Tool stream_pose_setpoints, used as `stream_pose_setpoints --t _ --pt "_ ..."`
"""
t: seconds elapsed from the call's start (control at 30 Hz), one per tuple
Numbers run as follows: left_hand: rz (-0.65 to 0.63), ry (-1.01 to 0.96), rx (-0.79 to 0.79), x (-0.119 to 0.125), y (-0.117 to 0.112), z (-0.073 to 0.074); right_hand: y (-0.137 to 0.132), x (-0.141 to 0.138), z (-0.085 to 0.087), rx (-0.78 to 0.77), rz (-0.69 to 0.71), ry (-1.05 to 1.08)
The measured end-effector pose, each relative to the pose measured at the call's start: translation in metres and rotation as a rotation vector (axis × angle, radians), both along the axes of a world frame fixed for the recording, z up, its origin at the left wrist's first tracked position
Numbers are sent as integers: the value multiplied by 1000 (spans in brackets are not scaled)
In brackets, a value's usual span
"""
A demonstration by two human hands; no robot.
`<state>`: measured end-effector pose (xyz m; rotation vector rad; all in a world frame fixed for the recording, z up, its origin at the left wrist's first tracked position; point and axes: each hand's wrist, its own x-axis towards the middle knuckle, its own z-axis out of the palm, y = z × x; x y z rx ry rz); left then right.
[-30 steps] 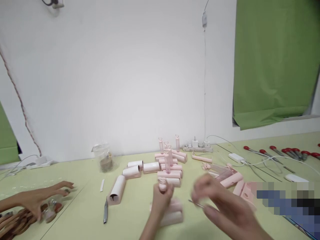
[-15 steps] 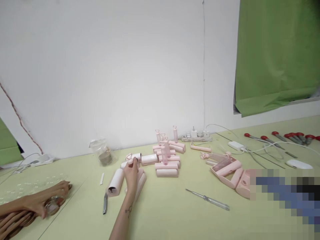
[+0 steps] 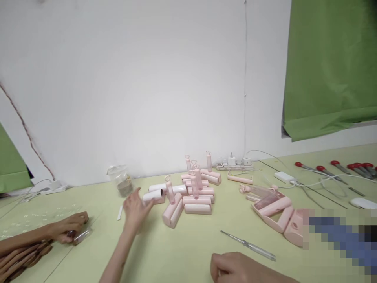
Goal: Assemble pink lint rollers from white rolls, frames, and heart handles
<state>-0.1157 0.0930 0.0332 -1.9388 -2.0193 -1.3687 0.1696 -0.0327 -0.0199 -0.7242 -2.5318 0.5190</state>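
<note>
My left hand (image 3: 137, 210) is open, its fingers spread, just beside a white roller (image 3: 153, 195) with a dark end on a pink base; I cannot tell whether they touch. A pink tube with a heart-shaped loop (image 3: 169, 190) stands upright against a pink double-barrelled case (image 3: 173, 212), to the right of that hand. Low in the picture, my right hand (image 3: 232, 267) is closed with curled fingers; what it may hold is hidden. The nearest tool to it is a clear-handled screwdriver (image 3: 249, 245) lying on the table.
Several pink cases (image 3: 197, 204) and upright tubes stand mid-table. Opened pink parts (image 3: 273, 212) lie right, near a pixelated patch. Behind are a power strip (image 3: 235, 167), cables and red-ended tools (image 3: 321, 168). A bag (image 3: 123, 182) stands left; another person's hands (image 3: 70, 226) handle clear plastic.
My left hand has let go of the looped tube and moved left. My right hand has entered at the bottom. The large roller and grey metal handle no longer show at their earlier spots.
</note>
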Motion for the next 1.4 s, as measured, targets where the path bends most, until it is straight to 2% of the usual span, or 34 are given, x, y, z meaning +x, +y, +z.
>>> stream_pose_setpoints --t 0.03,0.07,0.13,0.17,0.23,0.33,0.37,0.4,0.47,0.53,0.63,0.7,0.73,0.8,0.87,0.93,1.0,1.07,1.13,1.23,1.4 --pt "117 122 -141 -13 -3 -5 5 -1 -6 39 21 -48" --pt "167 201 -294 -24 -5 -11 9 -1 -13 68 33 -95" --pt "137 244 -444 -38 -9 -22 8 -1 -20 98 30 -168" --pt "94 236 -459 -42 -11 -26 6 -1 -19 98 18 -178" --pt "28 178 -363 -44 -18 -24 -1 0 -9 32 12 -112" --pt "-18 -56 -197 -38 -38 -5 -4 2 11 -221 -30 202" --pt "-51 -180 -195 -34 -46 4 -2 3 13 -334 -55 338" --pt "-99 -322 -210 -28 -55 13 3 4 13 -458 -85 476" --pt "-303 -564 -277 -12 -72 26 14 8 7 -719 -150 729" --pt "-538 -675 -479 11 -83 32 24 12 1 -927 -191 910" --pt "-856 -676 -703 53 -88 25 30 18 2 -1052 -201 1007" --pt "-1015 -580 -760 82 -84 14 29 20 10 -1109 -188 975" --pt "-1055 -524 -763 95 -81 9 28 21 14 -1140 -184 936" --pt "-1056 -459 -758 116 -74 1 25 21 20 -1185 -192 850" --pt "-937 -481 -753 128 -67 -2 24 20 21 -1215 -239 820" --pt "-779 -584 -733 135 -63 -3 24 19 17 -1270 -312 894" --pt "-688 -681 -704 137 -60 -3 26 17 11 -1373 -341 1033" --pt "-683 -704 -695 140 -59 -4 27 15 3 -1496 -273 1191" --pt "-687 -655 -727 143 -58 -6 29 11 -2 -1606 -143 1306" --pt "-666 -546 -773 150 -55 -5 30 5 -8 -1705 -5 1382" --pt "-655 -465 -733 160 -50 13 31 4 -10 -1805 28 1373"
